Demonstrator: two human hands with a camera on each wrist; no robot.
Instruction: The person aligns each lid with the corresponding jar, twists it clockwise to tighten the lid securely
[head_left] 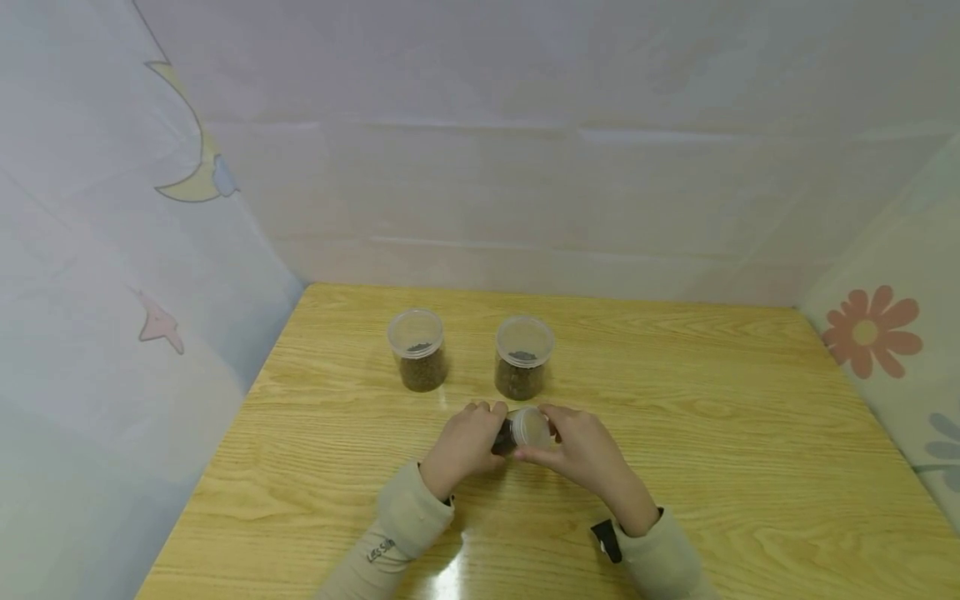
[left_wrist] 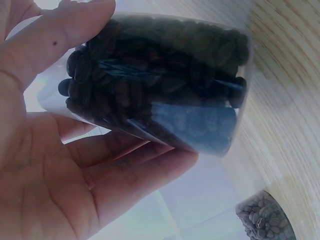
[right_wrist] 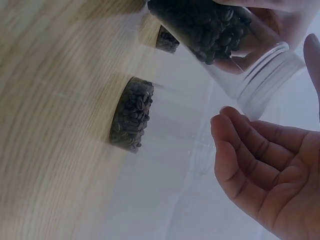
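My left hand (head_left: pixel 467 446) grips a clear jar of dark coffee beans (left_wrist: pixel 160 80), its thumb on one side and fingers on the other. The jar lies tilted over, its lidded end towards the right hand. A clear screw lid (right_wrist: pixel 274 82) sits on that end. Around the lid is my right hand (head_left: pixel 581 450), thumb on one side and fingers on the other. In the right wrist view its fingers are loosely bent, and the fingertips (right_wrist: pixel 226 114) reach past the lid's edge with a small gap.
Two more clear lidded jars stand upright on the wooden table (head_left: pixel 750 417), each partly filled with coffee beans: a left jar (head_left: pixel 422 367) and a right jar (head_left: pixel 520 375), just beyond the hands. A pale cloth backdrop (head_left: pixel 480 183) rises behind the table and at both sides.
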